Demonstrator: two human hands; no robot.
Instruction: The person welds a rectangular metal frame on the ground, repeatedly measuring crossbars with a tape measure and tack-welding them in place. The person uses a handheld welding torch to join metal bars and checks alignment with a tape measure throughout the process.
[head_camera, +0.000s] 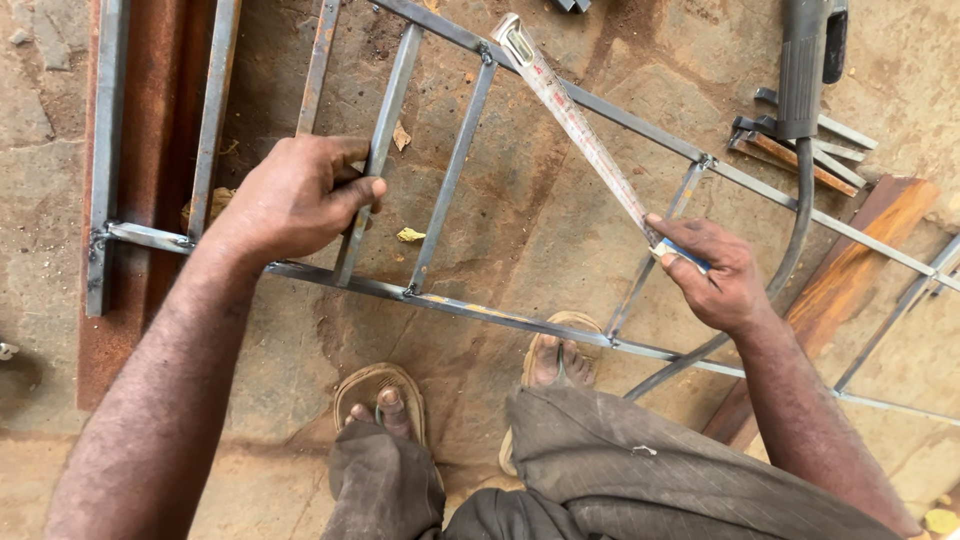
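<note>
Head view, looking down at a welded steel frame (520, 322) lying flat on a dusty concrete floor (560, 230). Left hand (295, 195) closed around one crossbar (368, 190) of the frame, thumb over the bar's near face, fingers wrapped behind. Right hand (715, 275) closed on the blue case of a tape measure (580, 130), pinched between thumb and fingers just beside another crossbar. Tape blade drawn out diagonally across the frame, its far end lying at the upper rail near a welded joint. Frame made of two long rails joined by several parallel crossbars, set at a slant across the view. Sandalled feet (470, 385) planted just beneath the near rail. Power tool (805, 65) at upper right, its hose trailing down under the frame. Short steel offcuts (800, 150) just beside the tool. Rusty steel sections (130, 150) lying at left.
</note>
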